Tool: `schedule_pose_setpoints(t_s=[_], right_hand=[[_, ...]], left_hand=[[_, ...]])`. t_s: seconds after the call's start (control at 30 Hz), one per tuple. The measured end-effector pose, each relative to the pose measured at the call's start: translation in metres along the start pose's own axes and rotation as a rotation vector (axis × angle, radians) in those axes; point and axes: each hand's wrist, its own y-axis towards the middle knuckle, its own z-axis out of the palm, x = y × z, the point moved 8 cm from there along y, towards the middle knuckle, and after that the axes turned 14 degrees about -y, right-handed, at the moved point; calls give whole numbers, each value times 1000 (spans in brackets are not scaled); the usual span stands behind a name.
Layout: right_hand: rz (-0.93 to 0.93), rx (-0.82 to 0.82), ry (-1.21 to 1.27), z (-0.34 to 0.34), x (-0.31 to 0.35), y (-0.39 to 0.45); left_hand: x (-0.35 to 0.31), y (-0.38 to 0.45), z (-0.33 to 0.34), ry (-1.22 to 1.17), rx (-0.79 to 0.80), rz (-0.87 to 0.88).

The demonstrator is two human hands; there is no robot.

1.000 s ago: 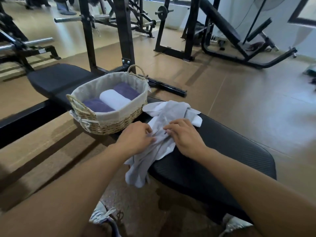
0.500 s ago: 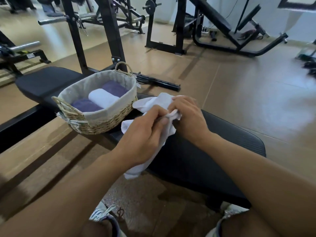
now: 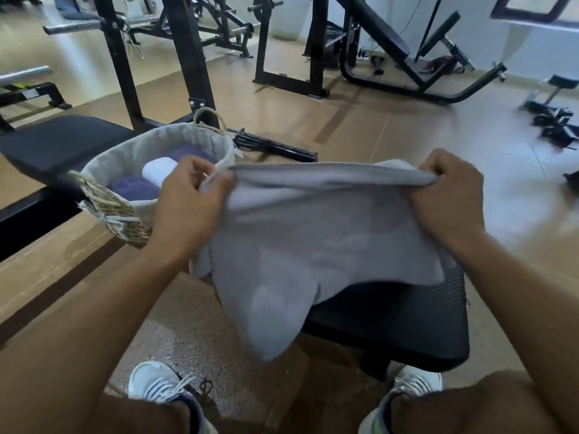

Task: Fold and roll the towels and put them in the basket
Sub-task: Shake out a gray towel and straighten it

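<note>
We watched the left hand (image 3: 188,211) and the right hand (image 3: 445,202) hold a pale grey cloth towel (image 3: 300,245) spread out between them, its top edge pulled nearly straight. The left fingers (image 3: 216,180) were curled and pinching the towel's left corner; the right fingers (image 3: 435,170) were bunched tight round the right corner. The towel hung raised over the black padded worktop (image 3: 407,324), its lower part drooping in a loose point off the near left side of the pad toward the floor.

To the left, a woven straw basket with a grey cloth lining (image 3: 125,164) sat on the same worktop, just beside the left hand. Inside it we saw a rolled white towel (image 3: 158,172) lying between two rolled purple towels (image 3: 134,191); the far purple one was partly hidden behind the left hand.

Down at the near edge, two white laced trainers (image 3: 156,383) stood on the tan floor (image 3: 360,126). Far behind stood black steel gym racks (image 3: 185,57) and an inclined bench frame (image 3: 391,48).
</note>
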Motion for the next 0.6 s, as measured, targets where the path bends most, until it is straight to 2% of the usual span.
schedule_pose_setpoints(t_s=[0.1,0.13,0.17,0.3,0.47,0.53,0.6], right_hand=[[116,677,-204,65,-50,-21],[145,799,-255,79,-67,-31],[169,846,-296,86,-82,-37],[352,737,-160,80,-109,-37],[563,420,-70,56,-135,-25],[630,384,-87,49,-144,-27],[646,462,-135,51,-150,-33]], left_hand=[[42,5,13,253,242,-103],[53,6,15,321,292,-110],[63,6,14,380,320,-127],[87,13,2,497,311,-239],[91,17,-4,546,278,-220],[91,17,-5,563,265,-214],[91,19,-6,539,230,-208]])
